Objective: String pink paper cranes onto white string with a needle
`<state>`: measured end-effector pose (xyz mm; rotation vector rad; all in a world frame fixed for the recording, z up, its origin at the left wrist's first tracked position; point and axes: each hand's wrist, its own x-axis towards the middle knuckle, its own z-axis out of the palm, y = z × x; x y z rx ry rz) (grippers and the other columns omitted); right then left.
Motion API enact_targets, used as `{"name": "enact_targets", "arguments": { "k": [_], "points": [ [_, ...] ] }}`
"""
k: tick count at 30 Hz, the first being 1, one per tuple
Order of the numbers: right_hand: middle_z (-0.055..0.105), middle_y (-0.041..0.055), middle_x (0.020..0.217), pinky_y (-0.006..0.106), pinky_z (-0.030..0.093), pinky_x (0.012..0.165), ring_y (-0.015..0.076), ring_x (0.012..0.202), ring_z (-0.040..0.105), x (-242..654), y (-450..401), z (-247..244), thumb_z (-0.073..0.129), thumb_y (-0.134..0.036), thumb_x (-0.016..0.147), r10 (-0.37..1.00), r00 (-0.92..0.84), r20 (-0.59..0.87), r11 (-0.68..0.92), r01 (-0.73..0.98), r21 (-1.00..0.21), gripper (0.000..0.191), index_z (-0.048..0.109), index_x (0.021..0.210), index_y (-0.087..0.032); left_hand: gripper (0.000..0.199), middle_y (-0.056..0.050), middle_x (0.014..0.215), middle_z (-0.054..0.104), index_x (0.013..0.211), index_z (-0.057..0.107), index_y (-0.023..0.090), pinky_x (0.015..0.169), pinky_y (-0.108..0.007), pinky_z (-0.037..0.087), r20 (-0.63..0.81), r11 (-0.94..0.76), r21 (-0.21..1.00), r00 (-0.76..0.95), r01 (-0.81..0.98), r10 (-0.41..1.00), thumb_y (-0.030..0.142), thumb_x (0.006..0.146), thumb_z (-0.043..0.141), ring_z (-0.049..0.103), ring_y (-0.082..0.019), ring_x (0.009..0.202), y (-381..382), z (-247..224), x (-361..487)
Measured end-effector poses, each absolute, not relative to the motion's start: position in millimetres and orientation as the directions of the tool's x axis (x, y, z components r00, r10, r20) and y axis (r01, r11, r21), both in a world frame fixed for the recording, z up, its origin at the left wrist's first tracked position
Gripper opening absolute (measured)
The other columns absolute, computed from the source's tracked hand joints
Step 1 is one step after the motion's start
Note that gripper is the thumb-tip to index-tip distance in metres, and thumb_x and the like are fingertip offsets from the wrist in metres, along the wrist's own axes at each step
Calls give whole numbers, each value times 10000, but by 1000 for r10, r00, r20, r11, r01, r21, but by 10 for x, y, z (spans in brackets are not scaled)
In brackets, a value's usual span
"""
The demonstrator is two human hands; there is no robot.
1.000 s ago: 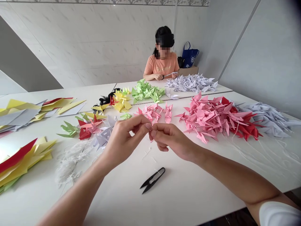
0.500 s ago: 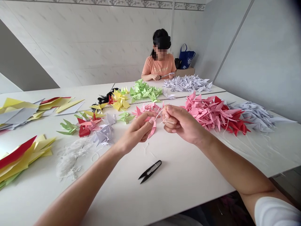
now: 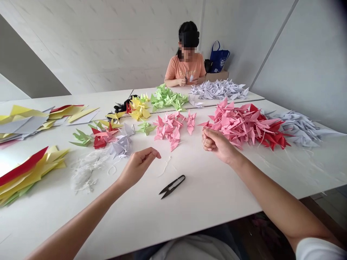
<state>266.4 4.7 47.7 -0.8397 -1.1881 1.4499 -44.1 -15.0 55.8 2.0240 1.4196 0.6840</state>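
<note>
My left hand [image 3: 139, 162] hovers over the table left of the thread snips, its thumb and forefinger pressed together; anything between them is too small to make out. My right hand [image 3: 218, 142] is curled into a fist in front of the pink crane pile, and what it holds is hidden. No string shows between the two hands. On the tabletop between them lie black thread snips [image 3: 172, 187] and a short white string [image 3: 165, 167]. Just beyond is a small group of pink paper cranes [image 3: 169, 126].
Large piles of pink cranes [image 3: 234, 122] and white cranes [image 3: 300, 128] lie right. Green cranes [image 3: 166, 97] sit farther back. Left are a white string bundle [image 3: 86, 169] and folded paper sheets [image 3: 29, 177]. A person [image 3: 187, 65] works across the table with scissors.
My hands have moved apart, left hand down and leftward, right hand to the right. The white string stretched between them before is no longer visible there. The view has tilted down slightly.
</note>
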Motion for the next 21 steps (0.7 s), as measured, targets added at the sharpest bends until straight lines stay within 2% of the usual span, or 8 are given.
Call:
{"name": "enact_targets", "arguments": {
  "k": [5,10,12,14,17,21],
  "points": [
    [292,-105,504,225,313,473,71,484,264,2679,107,296,782,-556,807,987,-134,90,63,-197,-978,461,533,672,-192,367,72,541,255,920,671,179,495,-251,198,89,-264,671,278,693,957,440,1002,426,228,-111,496,-160,341,-565],
    [518,-42,615,224,342,457,55,485,366,2646,127,182,849,-500,738,990,-71,118,110,-108,-988,403,656,736,-147,320,73,496,329,946,707,194,530,-246,261,140,-303,554,272,776,952,385,988,455,300,-111,473,-146,298,-705],
    [510,-47,616,220,346,453,51,483,367,2640,130,172,862,-467,725,991,-22,133,130,-107,-986,380,659,739,-145,318,68,499,361,951,715,199,538,-245,277,183,-318,500,261,805,948,372,990,451,325,-112,473,-136,326,-763],
    [433,-79,564,215,351,458,53,477,345,2652,139,178,845,-444,743,985,73,157,166,-127,-978,352,633,742,-163,308,61,514,382,940,714,200,536,-247,276,215,-304,499,224,812,951,367,988,460,335,-112,482,-124,365,-813],
    [333,-109,535,208,353,468,63,479,314,2718,171,200,802,-425,785,941,278,192,243,-164,-956,329,558,762,-204,292,53,550,373,905,699,197,522,-252,248,235,-251,596,133,763,963,385,977,488,311,-111,503,-99,421,-873],
    [265,-116,555,202,341,467,68,484,264,2875,239,232,750,-429,828,840,500,211,336,-175,-925,372,443,751,-232,297,43,586,331,847,675,190,502,-259,206,184,-149,828,-11,540,983,437,949,545,281,-115,526,-48,435,-928]
  ]
}}
